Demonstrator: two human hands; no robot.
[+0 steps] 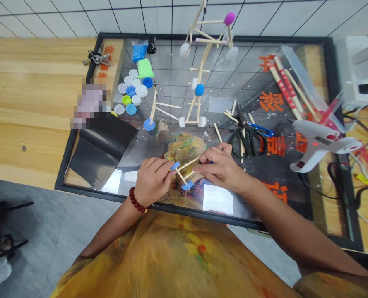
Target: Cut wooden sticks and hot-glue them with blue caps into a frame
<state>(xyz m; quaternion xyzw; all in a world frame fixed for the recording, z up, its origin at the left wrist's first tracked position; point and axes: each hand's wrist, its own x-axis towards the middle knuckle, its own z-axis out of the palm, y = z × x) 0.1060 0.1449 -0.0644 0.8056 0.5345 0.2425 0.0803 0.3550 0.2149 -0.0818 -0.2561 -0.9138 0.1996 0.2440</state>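
Note:
My left hand [152, 181] and my right hand [219, 167] together hold a small frame of wooden sticks [184, 170] over the glass-topped table. A blue bottle cap [175, 166] sits at the frame's end by my left fingers, and a second blue cap [187, 186] hangs lower on it. My right fingers pinch the sticks' far end, partly hiding it. Nearest my right hand lie black-handled scissors [247, 140]. Beyond both hands stand larger stick models with bottle-cap wheels [196, 89].
A hot glue gun [320, 142] rests at the right, near long wooden sticks [287, 85]. Loose bottle caps [132, 89] lie at the back left. A black sheet [101, 149] covers the left corner. The black table rim [171, 209] runs close to my body.

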